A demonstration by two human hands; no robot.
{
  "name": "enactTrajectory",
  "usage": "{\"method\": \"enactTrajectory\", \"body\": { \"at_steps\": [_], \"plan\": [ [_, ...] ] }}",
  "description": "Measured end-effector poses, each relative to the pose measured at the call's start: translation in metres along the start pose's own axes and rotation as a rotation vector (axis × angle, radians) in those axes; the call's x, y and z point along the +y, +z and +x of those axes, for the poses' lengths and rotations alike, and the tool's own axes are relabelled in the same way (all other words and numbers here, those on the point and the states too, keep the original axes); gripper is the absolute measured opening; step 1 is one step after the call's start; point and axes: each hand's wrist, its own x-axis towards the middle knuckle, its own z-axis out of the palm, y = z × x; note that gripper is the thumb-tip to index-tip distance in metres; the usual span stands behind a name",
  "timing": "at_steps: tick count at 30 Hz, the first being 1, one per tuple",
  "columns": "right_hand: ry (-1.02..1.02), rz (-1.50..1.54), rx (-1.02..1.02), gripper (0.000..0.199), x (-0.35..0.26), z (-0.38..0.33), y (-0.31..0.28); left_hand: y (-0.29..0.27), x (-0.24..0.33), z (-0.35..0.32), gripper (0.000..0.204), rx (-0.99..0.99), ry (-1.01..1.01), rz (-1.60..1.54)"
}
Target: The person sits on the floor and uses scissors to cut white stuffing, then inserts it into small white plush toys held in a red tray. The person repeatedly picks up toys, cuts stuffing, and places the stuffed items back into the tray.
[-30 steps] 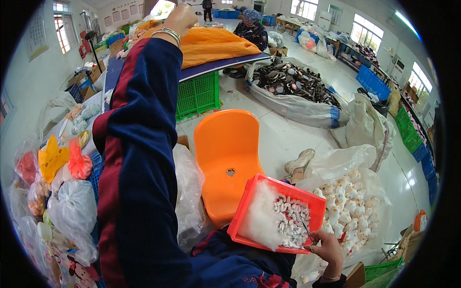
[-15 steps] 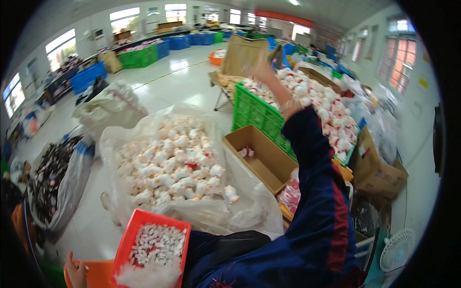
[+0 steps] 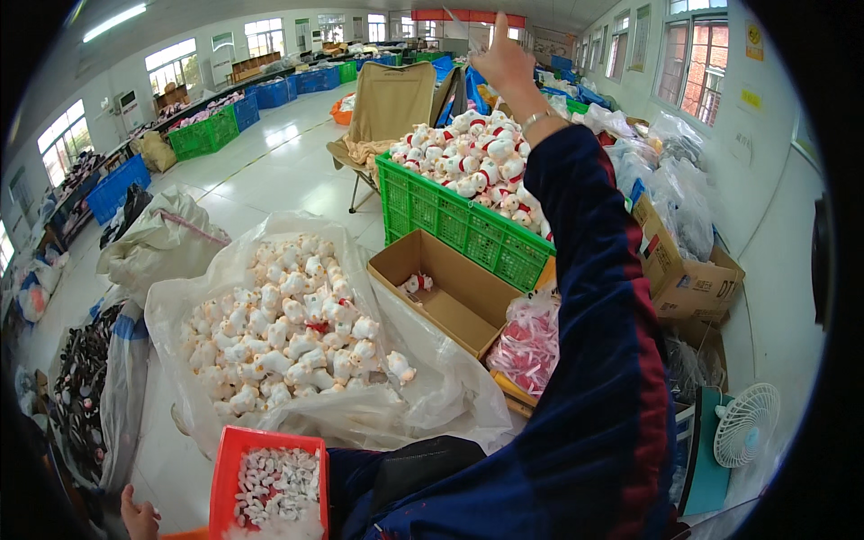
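Two hands sit far apart: the right hand [image 3: 504, 56] is raised beyond the green crate [image 3: 459, 220] of plush toys, finger pointing up, holding nothing visible; the left hand [image 3: 139, 517] steadies the red tray [image 3: 229, 468], grip hidden by the frame's lower edge. One-handed, the tray could tip, spilling small white pieces.

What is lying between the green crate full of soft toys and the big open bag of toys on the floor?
An open cardboard box, with one small toy inside, sits between the green crate and the bag, seen in the head view.
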Motion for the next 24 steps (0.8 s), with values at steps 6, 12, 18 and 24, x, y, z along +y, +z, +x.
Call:
{"method": "enactTrajectory", "body": {
  "at_steps": [6, 12, 18, 24],
  "plan": [
    [0.201, 0.059, -0.128, 0.11, 0.078, 0.048, 0.025, 0.031, -0.142, 0.094, 0.031, 0.002, 0.524, 0.304],
    [0.231, 0.037, -0.207, 0.099, 0.112, 0.081, 0.035, 0.023, -0.084, 0.066, 0.034, 0.008, 0.304, 0.084],
    [0.005, 0.148, -0.096, 0.062, 0.131, 0.087, 0.044, 0.024, -0.03, 0.033, 0.032, 0.033, 0.442, 0.03],
    [-0.274, 0.23, -0.617, 0.056, -0.012, -0.06, 0.111, 0.073, -0.041, 0.029, 0.031, -0.094, 0.509, 0.144]
  ]
}}
